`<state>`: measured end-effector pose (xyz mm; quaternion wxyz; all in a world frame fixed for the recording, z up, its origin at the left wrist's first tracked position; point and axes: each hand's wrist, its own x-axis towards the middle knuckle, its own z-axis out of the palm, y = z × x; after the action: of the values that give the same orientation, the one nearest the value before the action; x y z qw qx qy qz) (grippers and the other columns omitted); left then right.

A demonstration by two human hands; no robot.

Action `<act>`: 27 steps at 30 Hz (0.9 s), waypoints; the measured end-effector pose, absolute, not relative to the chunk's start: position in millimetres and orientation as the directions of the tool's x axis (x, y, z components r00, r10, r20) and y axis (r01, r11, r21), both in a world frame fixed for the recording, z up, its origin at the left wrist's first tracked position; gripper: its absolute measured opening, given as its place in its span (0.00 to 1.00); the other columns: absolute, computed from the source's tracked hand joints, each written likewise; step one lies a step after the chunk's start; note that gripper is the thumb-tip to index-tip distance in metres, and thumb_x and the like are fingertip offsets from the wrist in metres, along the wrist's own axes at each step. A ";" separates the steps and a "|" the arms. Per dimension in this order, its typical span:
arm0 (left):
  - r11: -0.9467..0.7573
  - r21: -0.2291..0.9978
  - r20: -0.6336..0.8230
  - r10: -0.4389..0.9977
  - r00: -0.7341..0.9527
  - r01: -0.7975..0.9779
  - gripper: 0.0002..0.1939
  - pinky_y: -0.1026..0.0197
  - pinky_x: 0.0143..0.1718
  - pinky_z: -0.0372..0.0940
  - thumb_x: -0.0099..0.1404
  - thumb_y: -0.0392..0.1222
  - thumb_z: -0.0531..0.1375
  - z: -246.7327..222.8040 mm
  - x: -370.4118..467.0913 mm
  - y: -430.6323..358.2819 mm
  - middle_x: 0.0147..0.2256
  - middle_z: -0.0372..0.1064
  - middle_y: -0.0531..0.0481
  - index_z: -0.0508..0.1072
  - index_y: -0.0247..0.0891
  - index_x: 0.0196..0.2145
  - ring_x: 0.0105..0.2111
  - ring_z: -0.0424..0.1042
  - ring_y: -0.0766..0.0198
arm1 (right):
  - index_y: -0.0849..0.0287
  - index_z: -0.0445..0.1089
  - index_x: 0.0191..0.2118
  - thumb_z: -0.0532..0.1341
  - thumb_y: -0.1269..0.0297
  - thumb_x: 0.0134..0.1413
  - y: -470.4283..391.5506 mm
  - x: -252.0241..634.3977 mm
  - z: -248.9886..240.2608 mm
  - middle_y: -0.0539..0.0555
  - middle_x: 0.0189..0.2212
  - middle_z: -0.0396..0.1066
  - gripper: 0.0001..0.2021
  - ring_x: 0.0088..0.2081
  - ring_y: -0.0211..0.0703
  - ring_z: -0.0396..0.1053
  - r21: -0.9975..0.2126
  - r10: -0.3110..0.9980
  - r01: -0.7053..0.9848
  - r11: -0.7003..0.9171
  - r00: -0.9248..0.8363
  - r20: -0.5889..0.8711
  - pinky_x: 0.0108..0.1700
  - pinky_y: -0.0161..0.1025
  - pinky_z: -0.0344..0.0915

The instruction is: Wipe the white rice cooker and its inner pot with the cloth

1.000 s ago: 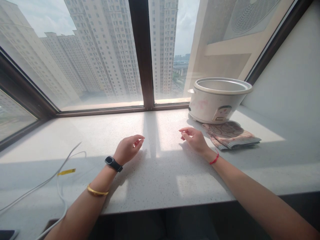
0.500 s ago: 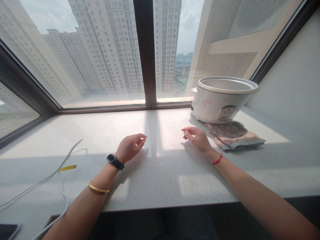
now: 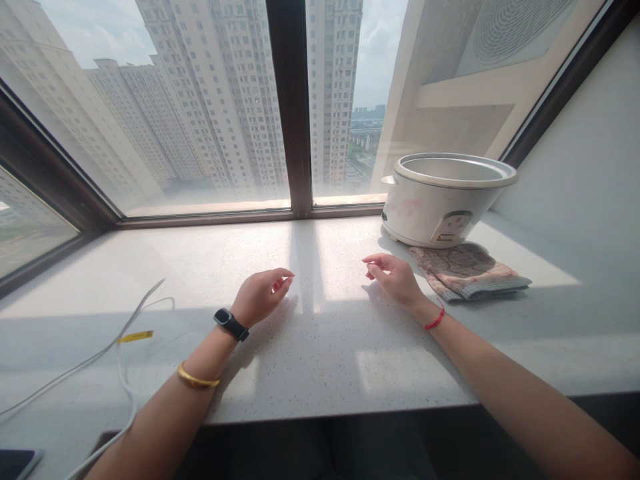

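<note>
From where I'm standing, far L: dark flat thing w/ pale rim, partly out of view, can't tell what. Next, white cable on the counter, yellow tag by it. Then L hand, gold bangle & dark watch on that arm: fingers loosely curled, thumb tip v. close to forefinger, nothing held. Bare counter btwn hands. R hand, red string at wrist: half-open, fingers bent, also holding nothing. Just R of it, folded patterned cloth, flat on counter. Right behind cloth, white rice cooker, upright, lidless, nr window; can't tell if they touch.
</note>
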<state>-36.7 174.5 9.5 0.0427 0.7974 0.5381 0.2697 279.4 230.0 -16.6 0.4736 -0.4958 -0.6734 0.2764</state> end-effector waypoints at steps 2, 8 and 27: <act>-0.416 0.362 0.381 0.883 0.275 0.834 0.12 0.61 0.31 0.65 0.70 0.42 0.55 9.6 -36.5 174.3 0.30 0.76 0.49 0.77 0.37 0.43 0.27 0.72 0.63 | 0.59 0.78 0.38 0.59 0.59 0.53 230.1 279.5 -16.7 0.52 0.26 0.75 0.13 0.29 0.43 0.74 -0.841 0.929 0.408 0.356 -0.060 0.364 0.38 0.40 0.67; -0.406 0.371 0.379 0.887 0.262 0.835 0.12 0.60 0.31 0.64 0.70 0.42 0.55 9.8 -35.5 174.2 0.29 0.76 0.49 0.77 0.37 0.43 0.27 0.72 0.63 | 0.59 0.77 0.38 0.59 0.59 0.53 230.0 280.4 -16.8 0.52 0.25 0.75 0.13 0.29 0.43 0.74 -0.839 0.927 0.407 0.361 -0.062 0.369 0.36 0.40 0.67; -0.399 0.377 0.356 0.896 0.266 0.836 0.12 0.60 0.31 0.64 0.70 0.42 0.55 10.8 -35.1 173.3 0.29 0.75 0.49 0.77 0.36 0.43 0.28 0.72 0.62 | 0.60 0.77 0.38 0.59 0.60 0.52 229.3 278.2 -15.4 0.52 0.26 0.75 0.13 0.28 0.42 0.73 -0.852 0.935 0.392 0.346 -0.069 0.348 0.36 0.39 0.68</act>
<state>-35.1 173.3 10.8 0.0566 0.7937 0.5454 0.2633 278.2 229.3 -15.4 0.4706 -0.4938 -0.6720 0.2882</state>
